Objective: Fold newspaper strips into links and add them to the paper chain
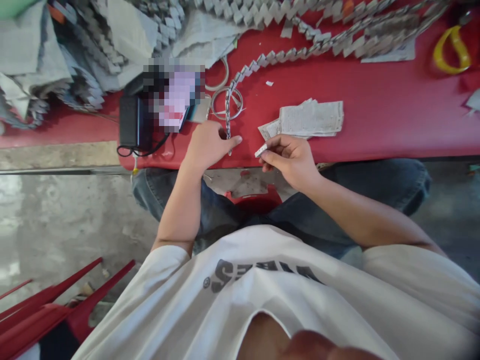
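Head view: right hand (291,156) with a folded paper piece (261,150), left hand (205,145) at a paper chain (270,59)

Near the middle of the frame, the right hand pinches the folded paper piece between thumb and forefinger. To its left, the left hand has its thumb stretched out by the paper chain's lower end, other fingers curled; whether they grip it, I cannot tell. The paper chain crosses a ring (241,109) and runs to the upper right. Paper strips (311,119) lie on the red table (393,110), just above the right hand.
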Action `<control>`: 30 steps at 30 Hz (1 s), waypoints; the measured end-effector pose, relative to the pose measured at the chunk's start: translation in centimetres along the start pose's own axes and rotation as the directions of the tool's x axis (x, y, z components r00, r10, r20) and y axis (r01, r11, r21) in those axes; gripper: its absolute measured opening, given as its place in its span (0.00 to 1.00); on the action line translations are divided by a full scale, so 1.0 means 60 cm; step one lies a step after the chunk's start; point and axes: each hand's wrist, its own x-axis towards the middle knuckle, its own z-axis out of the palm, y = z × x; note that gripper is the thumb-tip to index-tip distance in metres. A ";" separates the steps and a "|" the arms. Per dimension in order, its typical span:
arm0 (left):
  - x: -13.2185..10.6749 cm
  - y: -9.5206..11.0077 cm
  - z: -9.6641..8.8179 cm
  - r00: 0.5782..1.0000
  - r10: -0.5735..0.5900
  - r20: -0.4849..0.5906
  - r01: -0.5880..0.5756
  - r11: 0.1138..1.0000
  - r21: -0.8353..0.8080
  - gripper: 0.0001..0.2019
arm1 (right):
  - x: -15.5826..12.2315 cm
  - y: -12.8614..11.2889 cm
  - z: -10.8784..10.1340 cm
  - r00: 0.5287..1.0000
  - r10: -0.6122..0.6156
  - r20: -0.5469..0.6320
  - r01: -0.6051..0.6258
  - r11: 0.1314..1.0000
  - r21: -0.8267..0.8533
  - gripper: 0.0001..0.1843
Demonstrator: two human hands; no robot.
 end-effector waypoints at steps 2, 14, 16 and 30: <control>0.002 0.003 0.002 0.998 -0.027 0.062 0.027 1.000 -0.010 0.23 | -0.001 0.000 0.002 1.000 -0.026 -0.013 0.025 0.999 -0.045 0.11; -0.038 0.068 0.011 0.899 -0.089 0.429 0.376 0.660 -0.651 0.27 | 0.010 0.003 -0.008 0.976 -0.215 0.027 0.217 0.969 -0.118 0.07; -0.038 0.072 0.014 0.889 -0.064 0.454 0.395 0.608 -0.688 0.28 | 0.007 -0.003 -0.011 0.969 -0.243 0.035 0.245 0.955 -0.167 0.08; -0.051 0.067 0.094 0.992 0.119 0.035 -0.023 0.448 -0.894 0.21 | -0.002 0.000 -0.007 0.935 -0.349 -0.059 0.281 0.833 -0.476 0.06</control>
